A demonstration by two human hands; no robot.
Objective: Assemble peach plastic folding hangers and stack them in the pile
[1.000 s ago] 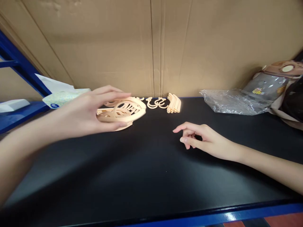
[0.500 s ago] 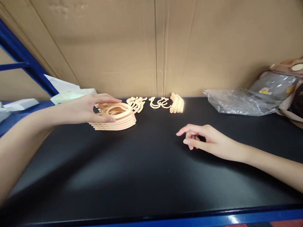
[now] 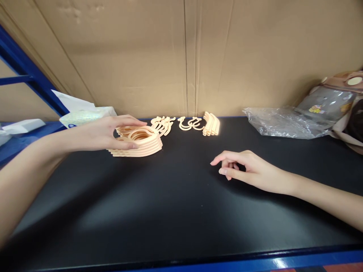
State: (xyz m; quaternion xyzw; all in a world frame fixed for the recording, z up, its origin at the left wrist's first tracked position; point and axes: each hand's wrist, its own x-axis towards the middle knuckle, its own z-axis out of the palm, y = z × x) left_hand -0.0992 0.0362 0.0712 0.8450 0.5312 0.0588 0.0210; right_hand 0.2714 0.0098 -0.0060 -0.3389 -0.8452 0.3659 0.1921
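Note:
A stack of peach-coloured plastic curved pieces [image 3: 149, 147], which look like clothes hanger parts, lies at the left back of the black table. My left hand [image 3: 113, 132] spans its top, thumb on the near side and a finger along the far side; the palm hides the stack's left part. Over the table's right half, my right hand [image 3: 241, 168] hovers with loosely curled fingers, thumb and forefinger apart and nothing between them. Behind the stack are several loose hook-like pieces [image 3: 163, 125]. More hooks [image 3: 185, 124] and a bundle of short bent tubes [image 3: 211, 124] lie to their right.
A clear plastic bag [image 3: 286, 122] lies at the back right, beside a grey and brown bag [image 3: 326, 100]. White packaging [image 3: 85, 112] stands at the back left near a blue metal frame [image 3: 31, 68]. A tall cardboard sheet [image 3: 136, 56] walls off the black table's [image 3: 170, 219] back.
Both hands keep nearly the same pose and place. The view has shifted very slightly; the stack and loose pieces look unmoved.

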